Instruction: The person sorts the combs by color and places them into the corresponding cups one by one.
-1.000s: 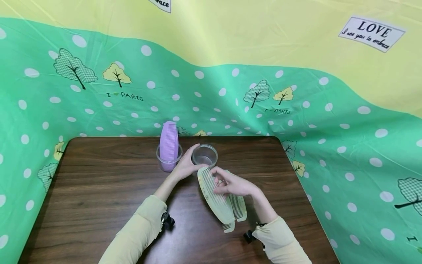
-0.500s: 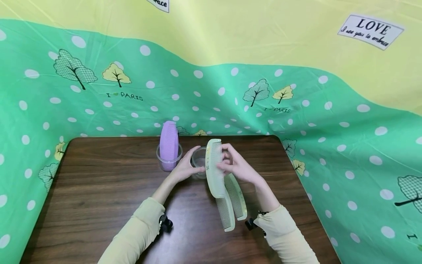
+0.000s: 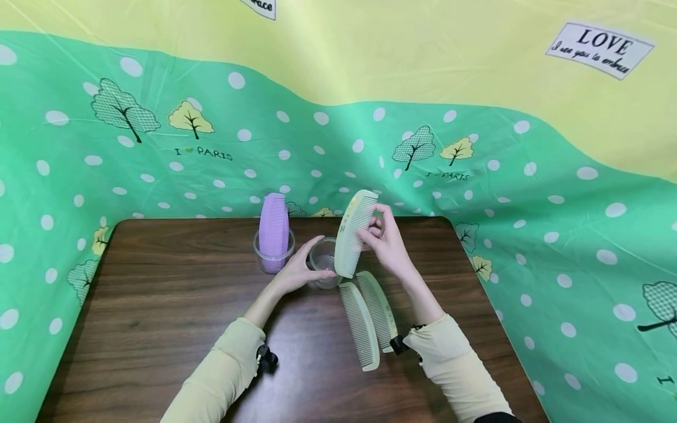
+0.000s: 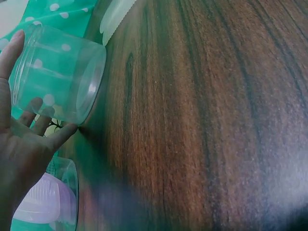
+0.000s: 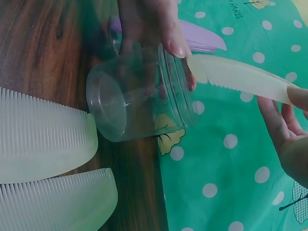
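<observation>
My right hand (image 3: 382, 239) pinches a pale cream comb (image 3: 355, 232) and holds it nearly upright, its lower end just above and beside a clear plastic cup (image 3: 322, 261). In the right wrist view the comb (image 5: 240, 77) points at the cup's mouth (image 5: 144, 96). My left hand (image 3: 299, 269) curls round the cup's left side and steadies it on the table; in the left wrist view its fingers (image 4: 29, 120) wrap the cup (image 4: 57, 72). Two more cream combs (image 3: 368, 314) lie flat on the table by my right forearm.
A second clear cup (image 3: 272, 254) holding an upright purple comb (image 3: 273, 226) stands left of the held cup. The dark wooden table (image 3: 158, 305) is backed by a green and yellow dotted cloth (image 3: 476, 147) draped close around its far and side edges.
My right hand has lifted one cream comb off the pile, swung it from lying flat to nearly upright, and carried it up toward the clear cup. My left hand stayed on the cup.
</observation>
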Tool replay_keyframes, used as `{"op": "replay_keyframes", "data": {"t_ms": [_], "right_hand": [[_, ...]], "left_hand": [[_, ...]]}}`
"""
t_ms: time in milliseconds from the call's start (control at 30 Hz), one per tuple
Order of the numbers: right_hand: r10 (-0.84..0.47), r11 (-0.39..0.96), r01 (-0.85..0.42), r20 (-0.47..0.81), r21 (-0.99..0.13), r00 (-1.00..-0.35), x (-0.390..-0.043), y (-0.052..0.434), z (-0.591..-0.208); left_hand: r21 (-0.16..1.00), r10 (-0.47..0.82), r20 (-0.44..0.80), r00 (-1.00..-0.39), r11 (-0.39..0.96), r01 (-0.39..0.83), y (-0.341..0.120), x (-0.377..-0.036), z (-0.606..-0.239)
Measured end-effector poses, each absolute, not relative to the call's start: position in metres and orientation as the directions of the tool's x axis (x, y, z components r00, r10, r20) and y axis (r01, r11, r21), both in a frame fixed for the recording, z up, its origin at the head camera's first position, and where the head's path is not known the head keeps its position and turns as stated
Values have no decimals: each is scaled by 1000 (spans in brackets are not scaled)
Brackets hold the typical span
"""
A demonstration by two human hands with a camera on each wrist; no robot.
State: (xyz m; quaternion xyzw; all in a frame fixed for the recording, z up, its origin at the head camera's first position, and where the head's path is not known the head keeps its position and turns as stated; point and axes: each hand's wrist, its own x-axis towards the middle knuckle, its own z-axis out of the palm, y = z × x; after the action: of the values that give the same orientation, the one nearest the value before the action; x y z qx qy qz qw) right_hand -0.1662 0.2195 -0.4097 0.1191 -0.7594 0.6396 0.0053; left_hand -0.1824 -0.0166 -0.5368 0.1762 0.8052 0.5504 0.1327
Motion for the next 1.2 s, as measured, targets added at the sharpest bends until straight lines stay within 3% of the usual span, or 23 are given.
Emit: {"op": "replay_keyframes", "data": {"t_ms": [233,933,1200], "right_hand": [[-153,160,-265,242,-951,-958,-175,214,-417],[-135,330,-222,187,-917,-973,-182,202,-432],[-169,354,-281,235,-892,-957,-177,197,-433]], "left_hand": [[936,439,-23,-898,326,136,-16,-182,-537],[943,425,-28,-905,310,117,-14,-181,-540],[939,425,-24,-905,321,126,-16,-181,-539]]}}
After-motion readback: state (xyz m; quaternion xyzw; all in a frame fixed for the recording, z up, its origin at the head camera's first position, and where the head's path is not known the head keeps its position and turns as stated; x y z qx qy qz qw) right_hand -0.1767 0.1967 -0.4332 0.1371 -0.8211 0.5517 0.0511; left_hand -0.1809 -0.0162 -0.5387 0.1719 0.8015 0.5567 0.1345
